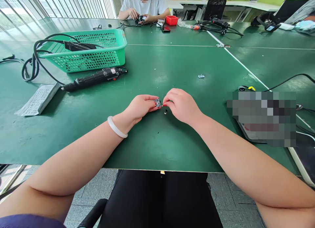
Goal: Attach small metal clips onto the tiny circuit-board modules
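Near the middle of the green table, my left hand (pixel 140 108) pinches a small grey part with cut-outs (pixel 157 102) between thumb and fingers. My right hand (pixel 180 104) is closed in a pinch right beside that part, its fingertips at the part's right edge. Whatever lies between the right fingertips is too small to make out. Just below the right fingers, a tiny black piece with a light end (pixel 165 112) lies on the table. Farther off to the right sits another small grey part (pixel 201 76).
A green basket (pixel 93 58) holding a black cable stands at the back left. In front of it lie a black electric screwdriver (pixel 94 79) and a paper packet (pixel 38 100). A blurred-out flat device (pixel 261 119) sits at right. Across the table, a person (pixel 144 8) handles something black.
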A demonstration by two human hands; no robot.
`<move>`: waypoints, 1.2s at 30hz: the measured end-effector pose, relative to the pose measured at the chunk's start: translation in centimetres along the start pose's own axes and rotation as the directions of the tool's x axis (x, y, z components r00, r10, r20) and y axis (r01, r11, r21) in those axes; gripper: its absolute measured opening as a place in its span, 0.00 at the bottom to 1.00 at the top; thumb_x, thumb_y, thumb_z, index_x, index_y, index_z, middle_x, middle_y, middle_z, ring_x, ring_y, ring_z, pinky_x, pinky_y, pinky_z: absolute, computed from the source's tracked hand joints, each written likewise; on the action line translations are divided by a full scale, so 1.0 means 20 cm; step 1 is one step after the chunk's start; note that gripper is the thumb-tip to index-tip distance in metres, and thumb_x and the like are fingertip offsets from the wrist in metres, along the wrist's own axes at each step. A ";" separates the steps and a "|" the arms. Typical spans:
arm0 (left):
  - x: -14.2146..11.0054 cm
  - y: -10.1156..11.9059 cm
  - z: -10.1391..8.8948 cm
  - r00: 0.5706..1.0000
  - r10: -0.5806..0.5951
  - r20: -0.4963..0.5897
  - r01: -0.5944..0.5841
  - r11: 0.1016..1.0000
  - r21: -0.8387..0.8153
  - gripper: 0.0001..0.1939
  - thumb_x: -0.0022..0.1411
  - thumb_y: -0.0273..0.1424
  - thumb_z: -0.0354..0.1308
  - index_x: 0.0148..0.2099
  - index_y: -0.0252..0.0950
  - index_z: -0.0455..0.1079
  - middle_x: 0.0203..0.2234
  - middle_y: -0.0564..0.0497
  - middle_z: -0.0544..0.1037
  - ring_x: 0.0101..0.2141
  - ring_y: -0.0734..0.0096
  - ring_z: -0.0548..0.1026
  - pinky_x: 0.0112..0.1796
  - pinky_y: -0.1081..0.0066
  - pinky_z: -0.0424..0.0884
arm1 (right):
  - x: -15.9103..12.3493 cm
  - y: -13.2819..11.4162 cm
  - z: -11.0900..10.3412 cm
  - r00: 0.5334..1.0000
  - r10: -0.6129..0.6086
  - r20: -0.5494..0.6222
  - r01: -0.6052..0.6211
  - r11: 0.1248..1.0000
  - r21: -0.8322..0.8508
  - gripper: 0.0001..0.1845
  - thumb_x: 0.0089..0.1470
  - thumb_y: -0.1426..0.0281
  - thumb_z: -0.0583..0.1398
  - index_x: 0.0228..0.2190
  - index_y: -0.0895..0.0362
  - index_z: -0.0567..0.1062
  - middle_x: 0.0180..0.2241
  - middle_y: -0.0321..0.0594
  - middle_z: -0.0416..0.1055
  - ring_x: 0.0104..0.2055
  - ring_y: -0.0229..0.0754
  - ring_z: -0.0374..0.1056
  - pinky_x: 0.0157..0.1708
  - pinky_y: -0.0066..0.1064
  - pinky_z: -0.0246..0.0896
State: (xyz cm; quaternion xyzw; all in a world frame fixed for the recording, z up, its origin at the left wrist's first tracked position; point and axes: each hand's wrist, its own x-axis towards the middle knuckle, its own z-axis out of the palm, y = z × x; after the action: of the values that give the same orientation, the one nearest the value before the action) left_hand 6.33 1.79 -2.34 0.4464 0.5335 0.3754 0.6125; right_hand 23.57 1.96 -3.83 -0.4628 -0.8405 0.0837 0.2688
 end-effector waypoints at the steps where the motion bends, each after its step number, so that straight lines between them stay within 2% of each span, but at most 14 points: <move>1: -0.01 0.00 0.00 1.000 -0.002 0.023 0.001 1.000 0.017 0.07 0.53 0.20 0.61 0.37 0.28 0.75 0.32 0.45 0.80 0.34 0.72 0.78 0.49 0.67 0.72 | 0.00 0.01 -0.01 0.999 -0.038 0.000 0.038 0.999 -0.013 0.11 0.58 0.75 0.55 0.28 0.56 0.76 0.34 0.42 0.72 0.38 0.43 0.64 0.39 0.36 0.59; 4: -0.02 0.00 0.01 0.996 -0.003 0.089 -0.002 0.998 0.056 0.07 0.51 0.19 0.61 0.36 0.29 0.76 0.32 0.45 0.81 0.35 0.72 0.78 0.50 0.65 0.72 | 0.01 0.03 -0.02 0.990 -0.136 0.045 0.139 0.989 -0.057 0.11 0.58 0.73 0.55 0.28 0.56 0.76 0.33 0.43 0.71 0.37 0.44 0.62 0.38 0.37 0.59; 9: -0.03 -0.01 0.01 0.986 0.033 0.165 -0.049 0.995 0.090 0.08 0.49 0.18 0.62 0.33 0.30 0.77 0.30 0.46 0.81 0.34 0.72 0.78 0.49 0.65 0.72 | 0.01 0.03 -0.02 0.971 -0.208 0.117 0.223 0.966 -0.133 0.14 0.59 0.75 0.52 0.29 0.57 0.77 0.32 0.43 0.71 0.33 0.43 0.59 0.37 0.36 0.57; 18: -0.04 0.00 0.00 0.983 0.025 0.180 -0.054 0.986 0.157 0.08 0.49 0.19 0.62 0.34 0.30 0.78 0.31 0.47 0.81 0.34 0.73 0.78 0.48 0.67 0.72 | 0.01 0.03 -0.02 0.947 -0.302 0.107 0.317 0.930 -0.188 0.14 0.58 0.77 0.52 0.28 0.58 0.75 0.30 0.42 0.71 0.31 0.41 0.57 0.34 0.35 0.53; 23: -0.05 0.00 0.01 0.981 0.004 0.192 -0.032 0.990 0.141 0.08 0.51 0.19 0.62 0.34 0.30 0.79 0.33 0.47 0.82 0.37 0.71 0.78 0.49 0.66 0.72 | 0.01 0.03 -0.03 0.942 -0.314 0.121 0.333 0.924 -0.189 0.13 0.57 0.78 0.53 0.27 0.58 0.75 0.30 0.42 0.71 0.31 0.41 0.57 0.34 0.35 0.53; 26: -0.05 0.00 0.01 0.978 -0.028 0.207 0.011 0.996 0.086 0.07 0.52 0.19 0.62 0.34 0.29 0.79 0.33 0.46 0.82 0.36 0.73 0.79 0.50 0.69 0.72 | 0.01 0.02 -0.03 0.938 -0.326 0.116 0.341 0.926 -0.162 0.13 0.57 0.78 0.52 0.26 0.58 0.74 0.30 0.41 0.71 0.31 0.40 0.57 0.34 0.35 0.54; 28: -0.04 0.01 0.00 0.971 -0.084 0.223 0.080 0.996 0.026 0.07 0.54 0.17 0.60 0.35 0.27 0.79 0.34 0.45 0.82 0.35 0.74 0.79 0.48 0.72 0.73 | 0.00 0.03 -0.04 0.944 -0.319 0.082 0.327 0.938 -0.116 0.12 0.57 0.78 0.53 0.26 0.57 0.73 0.29 0.41 0.71 0.31 0.40 0.58 0.34 0.35 0.56; 32: -0.02 0.02 -0.02 0.947 -0.204 0.250 0.235 0.967 -0.101 0.11 0.56 0.13 0.55 0.35 0.24 0.78 0.33 0.43 0.82 0.33 0.75 0.80 0.44 0.79 0.75 | 0.00 0.03 -0.05 0.969 -0.246 -0.018 0.246 0.969 0.033 0.11 0.56 0.78 0.53 0.25 0.56 0.71 0.30 0.41 0.70 0.33 0.40 0.62 0.35 0.34 0.59; 36: -0.01 0.02 -0.03 0.934 -0.244 0.261 0.287 0.948 -0.140 0.12 0.57 0.12 0.53 0.35 0.24 0.77 0.33 0.43 0.82 0.32 0.73 0.81 0.40 0.81 0.77 | -0.01 0.03 -0.05 0.980 -0.196 -0.023 0.197 0.970 0.139 0.11 0.54 0.79 0.52 0.25 0.56 0.69 0.31 0.40 0.70 0.34 0.40 0.64 0.34 0.34 0.60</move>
State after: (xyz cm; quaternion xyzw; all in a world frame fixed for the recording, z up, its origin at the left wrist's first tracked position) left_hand 5.79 1.78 -1.87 0.3564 0.4759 0.2778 0.7546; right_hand 24.65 2.06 -3.29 -0.3575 -0.8730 0.1137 0.3116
